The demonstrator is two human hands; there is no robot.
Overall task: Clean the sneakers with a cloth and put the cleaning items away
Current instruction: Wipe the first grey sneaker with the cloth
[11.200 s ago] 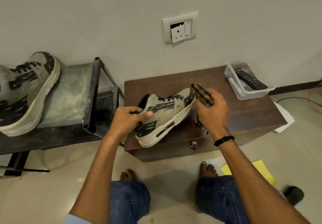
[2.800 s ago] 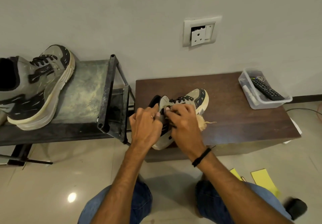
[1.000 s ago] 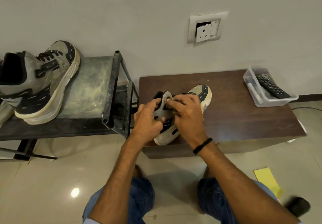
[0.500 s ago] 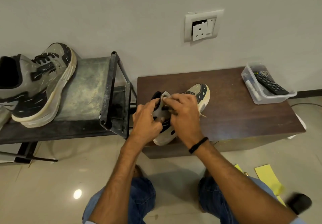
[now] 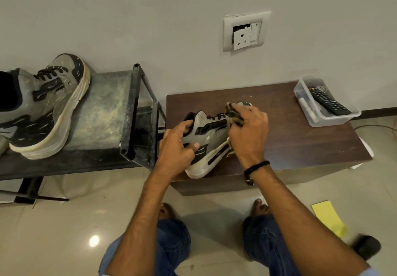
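The right hand (image 5: 249, 131) has its fingers curled over a bunched dark, yellow-striped cloth (image 5: 233, 115) and presses it on the laces near the toe end of a grey-and-black sneaker (image 5: 211, 139). The left hand (image 5: 178, 146) grips the same sneaker at the heel, with the thumb across the side panel and the fingers wrapped behind the collar. The sneaker is tilted. Its pale sole rests at the front-left corner of a low dark wooden table (image 5: 290, 144), heel at the near edge.

At the table's far right corner a clear plastic tub (image 5: 332, 122) holds a remote (image 5: 328, 102), and a wide stretch of tabletop lies between tub and sneaker. Just left of the table stands a black metal rack (image 5: 103, 112), its corner post close to the left wrist. The second sneaker (image 5: 49, 106) sits on the rack's top at the far left. Both pieces back onto a plain wall with a socket plate (image 5: 246, 31). Glossy tiled floor (image 5: 64, 228) spreads in front — a yellow sheet (image 5: 326, 217) lies on it to the right, near a dark object too blurred to name.
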